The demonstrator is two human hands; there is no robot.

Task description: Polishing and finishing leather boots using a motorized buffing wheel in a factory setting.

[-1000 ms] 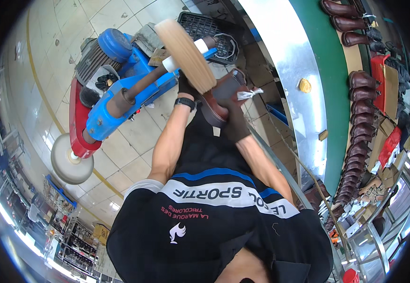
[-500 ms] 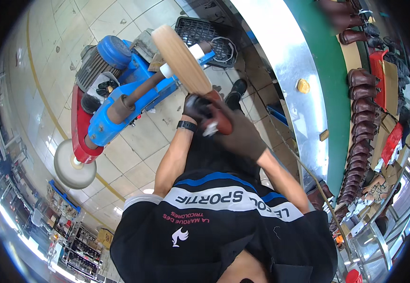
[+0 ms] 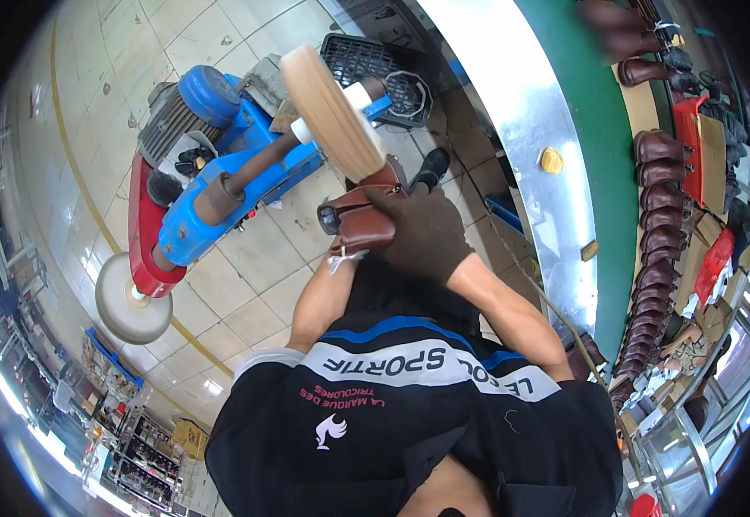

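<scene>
The boot (image 3: 366, 228), brown and smooth, is held in the air in front of the person's waist, just under the lower rim of the tan wheel (image 3: 332, 112); the two overlap in this view, and whether they touch cannot be told. The right hand (image 3: 431, 237), in a dark glove, grips the boot from its right side, the fingers bent against the leather and reaching over its upper face. The left forearm (image 3: 325, 297) rises beneath the boot, and the left hand is hidden behind it or nearly so, so the state of its fingers cannot be told. A white tie (image 3: 345, 259) hangs from the boot's near edge, by the left wrist. The tan wheel sits on a shaft (image 3: 265, 161) that runs down leftward into a blue machine (image 3: 187, 226), with a motor (image 3: 209, 95) above and a red guard (image 3: 144, 226) at its left; a pale wheel (image 3: 119, 297) is mounted below the guard. Beyond the tan wheel, a black crate (image 3: 353, 57) rests on the tiled floor (image 3: 254, 289). To the right curves a metal counter (image 3: 556, 202) bearing a yellow lump (image 3: 552, 160), bordered by a green strip (image 3: 612, 211), and past that stands a row of boots (image 3: 658, 228) beside a red crate (image 3: 690, 155)
</scene>
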